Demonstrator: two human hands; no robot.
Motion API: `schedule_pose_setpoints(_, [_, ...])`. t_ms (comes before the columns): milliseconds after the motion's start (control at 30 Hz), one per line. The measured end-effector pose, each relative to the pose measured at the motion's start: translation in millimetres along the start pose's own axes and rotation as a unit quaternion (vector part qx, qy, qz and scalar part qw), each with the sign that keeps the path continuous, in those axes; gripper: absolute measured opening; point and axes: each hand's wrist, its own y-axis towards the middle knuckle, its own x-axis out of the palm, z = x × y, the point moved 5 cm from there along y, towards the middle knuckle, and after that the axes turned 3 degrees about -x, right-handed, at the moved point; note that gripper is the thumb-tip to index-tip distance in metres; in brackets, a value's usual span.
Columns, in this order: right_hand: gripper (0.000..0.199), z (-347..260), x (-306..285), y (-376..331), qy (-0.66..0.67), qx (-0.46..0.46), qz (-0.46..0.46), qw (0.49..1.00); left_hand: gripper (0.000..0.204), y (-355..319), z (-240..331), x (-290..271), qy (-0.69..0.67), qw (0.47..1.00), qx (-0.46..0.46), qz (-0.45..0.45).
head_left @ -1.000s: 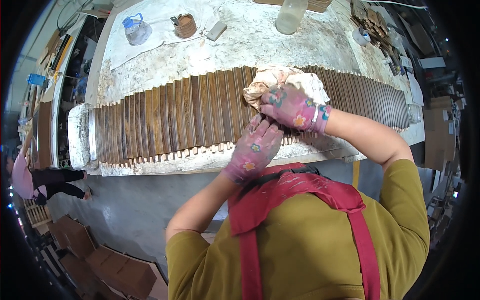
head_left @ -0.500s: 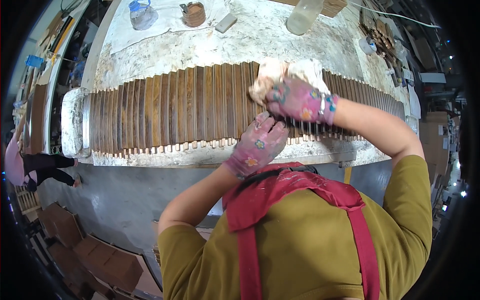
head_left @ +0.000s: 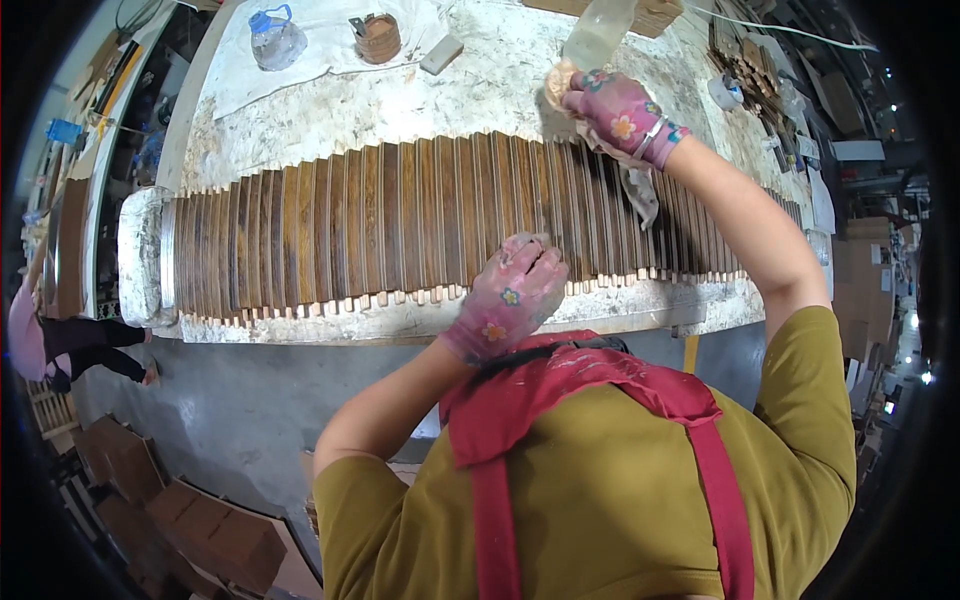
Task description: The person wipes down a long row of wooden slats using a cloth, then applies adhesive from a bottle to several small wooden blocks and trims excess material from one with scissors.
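Dark brown wooden slats (head_left: 400, 215) lie side by side in a long row on the worktable, their pale ends sticking out along the near edge. My right hand (head_left: 622, 112), in a pink flowered glove, grips a whitish rag (head_left: 558, 88) above the far edge of the row. One end of the rag hangs down over the slats. My left hand (head_left: 507, 297), gloved alike, rests on the near side of the row with its fingers curled. Whatever lies under those fingers is hidden.
Behind the slats stand a clear jug with a blue handle (head_left: 277, 40), a brown pot (head_left: 378, 38), a grey block (head_left: 441, 54) and a cloudy bottle (head_left: 600, 35). A white block (head_left: 143, 255) borders the row's left end. Another person (head_left: 75, 340) is at far left.
My right hand has lifted off the slats and moved away from me, toward the bottle, with the rag in it. My left hand has shifted slightly, staying at the near edge.
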Motion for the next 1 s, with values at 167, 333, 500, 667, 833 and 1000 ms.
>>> schedule_pose_setpoints(167, [0.033, -39.0, -5.6, 3.9, 0.029, -0.011, -0.2, 0.979, 0.028, 6.7, -9.9, -16.0, -0.015, 0.998, -0.061, 0.032])
schedule_pose_setpoints(333, [0.045, -33.8, 24.5, -6.3, 0.062, -0.074, -0.103, 0.99, 0.055, 20.5, -39.0, -21.5, 0.046, 0.985, -0.164, -0.029])
schedule_pose_setpoints(500, [0.047, -32.4, 29.1, -9.1, 0.058, -0.075, -0.085, 0.992, 0.067, 22.2, -42.4, -12.0, 0.059, 0.98, -0.169, -0.083])
schedule_pose_setpoints(667, [0.046, -31.4, 31.6, -9.0, 0.048, -0.072, -0.074, 0.993, 0.071, 26.6, -43.3, -13.3, 0.055, 0.975, -0.188, -0.106])
schedule_pose_setpoints(833, [0.045, -30.0, 33.4, -8.3, 0.058, -0.068, -0.08, 0.993, 0.068, 27.6, -43.6, -14.6, 0.04, 0.979, -0.187, -0.076])
schedule_pose_setpoints(1000, [0.045, -32.2, 32.6, -8.1, 0.039, -0.068, -0.077, 0.994, 0.068, 25.0, -47.5, -10.2, 0.062, 0.98, -0.173, -0.083])
